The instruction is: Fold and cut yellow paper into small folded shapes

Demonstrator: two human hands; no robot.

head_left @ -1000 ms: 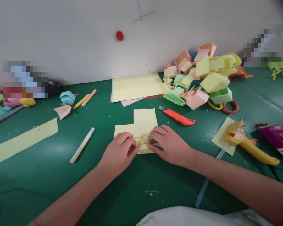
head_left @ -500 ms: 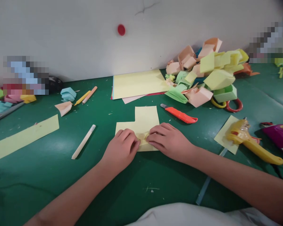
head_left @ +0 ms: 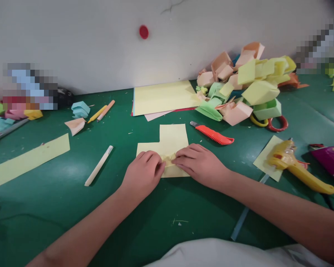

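A pale yellow paper [head_left: 173, 134] with stepped edges lies on the green table in front of me. Over its lower part, my left hand [head_left: 144, 171] has its fingers curled and pinches the left end of a small folded yellow strip [head_left: 169, 161]. From the other side, my right hand [head_left: 202, 163] grips the strip's right end with thumb and fingertips. The fingers hide both ends of the strip, and whether it is part of the paper beneath I cannot tell. A red-orange craft knife [head_left: 215, 135] lies just beyond my right hand.
Left of my hands lie a rolled white paper stick [head_left: 99, 165] and a yellow paper strip [head_left: 32, 160]. Stacked sheets [head_left: 165, 98] and folded paper pieces [head_left: 260, 92] are at the back. A yellow glue gun [head_left: 300, 167] and scissors [head_left: 278, 124] lie on the right.
The fingers have shifted slightly on the folded strip, which now looks flatter in the middle. The whole view has tilted a little; the other things on the table stay put.
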